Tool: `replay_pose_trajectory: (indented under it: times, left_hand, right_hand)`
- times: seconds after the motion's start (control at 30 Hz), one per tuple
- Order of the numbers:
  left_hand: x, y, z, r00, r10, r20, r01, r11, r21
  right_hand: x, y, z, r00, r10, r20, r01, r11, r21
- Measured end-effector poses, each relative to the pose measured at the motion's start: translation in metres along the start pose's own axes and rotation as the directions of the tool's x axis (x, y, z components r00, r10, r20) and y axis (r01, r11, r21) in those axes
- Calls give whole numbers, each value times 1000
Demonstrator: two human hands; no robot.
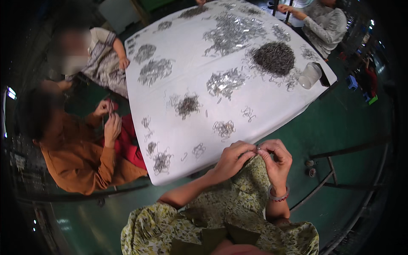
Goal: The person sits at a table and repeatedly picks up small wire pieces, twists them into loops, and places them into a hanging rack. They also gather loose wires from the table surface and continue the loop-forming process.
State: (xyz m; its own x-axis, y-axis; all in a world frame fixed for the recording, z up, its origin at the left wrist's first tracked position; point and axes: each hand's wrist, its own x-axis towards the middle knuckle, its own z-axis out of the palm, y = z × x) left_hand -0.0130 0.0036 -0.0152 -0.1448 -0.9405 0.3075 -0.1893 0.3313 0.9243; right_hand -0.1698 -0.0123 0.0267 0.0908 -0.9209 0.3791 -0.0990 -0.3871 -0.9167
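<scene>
My left hand (234,159) and my right hand (277,160) meet at the near edge of the white-topped table (178,144). Both are closed, thumbs and fingertips pinched together on something tiny; what it is stays hidden between the fingers. Just beyond them lies a small heap of thin bent wire pieces (224,129), with a smaller wire cluster (198,150) to its left. Farther off are a denser wire heap (187,105) and a pile of shiny flat metal pieces (226,83).
A big dark pile of small metal parts (274,58) sits at the far right, beside a tipped translucent plastic tub (310,76). More shiny pieces (233,32) spread behind. A co-worker in a brown top (76,155) sits at the left; others sit farther around. Metal bars (331,170) stand at my right.
</scene>
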Motion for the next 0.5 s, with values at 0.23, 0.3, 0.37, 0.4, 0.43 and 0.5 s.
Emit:
replay_pose_trajectory:
  times: [0.23,0.3,0.37,0.4,0.43,0.5]
  left_hand:
    - [-5,-9,-9,995,-42,-96,34,996,-79]
    - [-1,-20,-38,986,-141,-84,142,990,8]
    - [12,-63,-80,985,-93,-143,135,937,323]
    - [25,-81,-104,981,-53,-185,144,839,524]
    - [36,-104,-125,963,22,-269,157,765,624]
    - [64,-122,-154,967,-20,-255,210,632,746]
  right_hand:
    - [-14,5,4,999,34,-38,-34,999,3]
    - [-17,3,7,994,88,-61,-87,996,22]
    - [-15,2,6,993,108,-41,-108,994,15]
    - [-14,2,6,993,118,-20,-118,993,14]
    - [-13,2,5,991,131,1,-131,991,12]
    - [-14,3,4,982,188,15,-188,982,26]
